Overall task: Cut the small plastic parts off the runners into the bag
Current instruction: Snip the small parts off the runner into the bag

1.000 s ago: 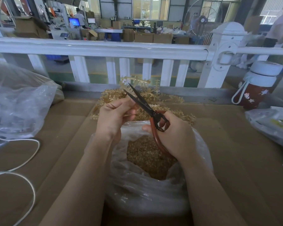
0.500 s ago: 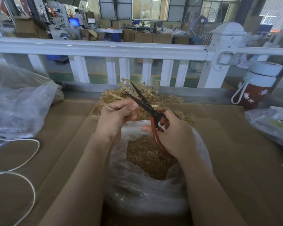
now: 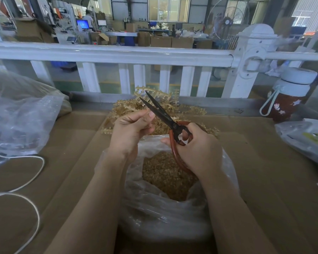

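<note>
Cardboard table (image 3: 264, 180) covers the whole foreground. White railing (image 3: 117, 54) runs along its far edge, workshop floor with boxes behind it.

Big clear bag (image 3: 17, 116) slumped at far left, contents not readable. White cord (image 3: 35, 217) loops on the table below it.

Open bag (image 3: 163, 217) sits centre, mouth up, between both forearms. Filled partway with tan cut parts (image 3: 165, 175).

Runners (image 3: 154, 107), tan and tangled, piled just behind the bag against the railing base. Some sprigs stick up past the blade tips.

Right side: flat plastic packet (image 3: 305, 140) at the table edge, red bottle (image 3: 290, 96) with white lid and strap loop behind it, near the railing post.

Scissors (image 3: 165, 116): dark blades, red-brown handles. Blades parted in a narrow V, tips pointing up and away to the left. They sit above the bag's far rim.

Right hand (image 3: 200, 149) grips the scissors, fingers curled through and around the handle loops, lower loop curving down under the palm over the bag mouth.

Left hand (image 3: 130, 132) is over the bag's left rim, thumb and fingers pinched together just beside the lower blade. It seems to pinch a bit of runner; the piece itself is too small to make out.
</note>
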A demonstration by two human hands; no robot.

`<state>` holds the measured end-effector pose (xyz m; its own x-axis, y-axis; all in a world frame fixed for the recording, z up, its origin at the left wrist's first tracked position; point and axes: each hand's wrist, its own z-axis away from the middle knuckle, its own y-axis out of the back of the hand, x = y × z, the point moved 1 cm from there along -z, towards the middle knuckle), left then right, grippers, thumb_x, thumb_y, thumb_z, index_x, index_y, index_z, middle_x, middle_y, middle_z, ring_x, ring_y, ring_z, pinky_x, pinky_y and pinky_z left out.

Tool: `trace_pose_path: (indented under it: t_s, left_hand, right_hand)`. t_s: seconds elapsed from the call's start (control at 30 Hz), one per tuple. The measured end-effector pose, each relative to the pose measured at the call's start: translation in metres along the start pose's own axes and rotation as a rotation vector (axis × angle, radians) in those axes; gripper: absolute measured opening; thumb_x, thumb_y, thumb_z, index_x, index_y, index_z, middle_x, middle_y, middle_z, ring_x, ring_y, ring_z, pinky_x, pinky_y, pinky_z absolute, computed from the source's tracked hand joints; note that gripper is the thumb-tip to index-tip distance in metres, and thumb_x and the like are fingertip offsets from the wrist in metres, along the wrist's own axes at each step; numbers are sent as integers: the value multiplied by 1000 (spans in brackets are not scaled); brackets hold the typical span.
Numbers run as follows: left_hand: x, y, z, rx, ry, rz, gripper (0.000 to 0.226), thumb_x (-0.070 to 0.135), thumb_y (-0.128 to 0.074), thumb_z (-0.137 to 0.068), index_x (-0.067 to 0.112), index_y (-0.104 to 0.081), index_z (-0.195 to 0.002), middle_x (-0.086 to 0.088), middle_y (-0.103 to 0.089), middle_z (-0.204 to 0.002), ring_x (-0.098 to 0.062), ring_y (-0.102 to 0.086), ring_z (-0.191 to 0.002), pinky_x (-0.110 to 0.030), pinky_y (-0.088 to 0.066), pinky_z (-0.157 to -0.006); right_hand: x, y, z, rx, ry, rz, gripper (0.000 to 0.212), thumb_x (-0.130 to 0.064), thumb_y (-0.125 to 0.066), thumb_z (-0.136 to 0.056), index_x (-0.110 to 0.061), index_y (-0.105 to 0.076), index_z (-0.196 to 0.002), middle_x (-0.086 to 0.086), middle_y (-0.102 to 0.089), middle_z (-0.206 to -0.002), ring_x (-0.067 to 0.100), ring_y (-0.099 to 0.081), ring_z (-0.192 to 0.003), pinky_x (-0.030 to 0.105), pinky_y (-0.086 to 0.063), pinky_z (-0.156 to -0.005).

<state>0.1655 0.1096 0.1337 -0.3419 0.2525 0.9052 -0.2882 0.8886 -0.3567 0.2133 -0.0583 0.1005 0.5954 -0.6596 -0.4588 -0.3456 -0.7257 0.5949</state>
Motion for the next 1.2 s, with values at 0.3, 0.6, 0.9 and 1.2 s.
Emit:
trace_pose_path:
  t_s: [0.3,0.6,0.9,1.2]
  left_hand:
    - [-1,3,-2,36,14,14,8,18,-75,-74,16,-80,-79,-5,-69,-78,-9,-56,-60,-21,-53,-60]
    - [-7,1,-3,101,130,-139,5,8,-75,-84,10,-76,-79,-7,-62,-68,-10,-47,-56,-17,-42,-49]
    - [-15,-10,1,6,158,-224,4,9,-77,-80,12,-80,-80,-2,-68,-66,-4,-45,-52,-17,-39,-48]
    - [-14,-10,2,-71,182,-250,7,13,-76,-82,16,-80,-77,1,-65,-67,-4,-44,-56,-17,-37,-50]
  right_hand:
    - [-3,2,1,6,49,-70,66,-84,-55,-72,-21,-69,-87,-15,-63,-71,7,-60,-61,19,-49,-55]
    - [-5,-2,-2,-132,-91,-254,58,-82,-59,-69,-27,-71,-84,-17,-68,-70,0,-63,-67,17,-50,-61]
    - [-11,-3,-5,-291,-276,-694,14,-42,-81,-81,-31,-77,-89,-10,-75,-72,8,-72,-68,22,-56,-64]
    - [-13,-1,-9,-264,-382,-797,12,-22,-73,-91,-12,-76,-86,-2,-72,-63,3,-66,-58,12,-48,-61]
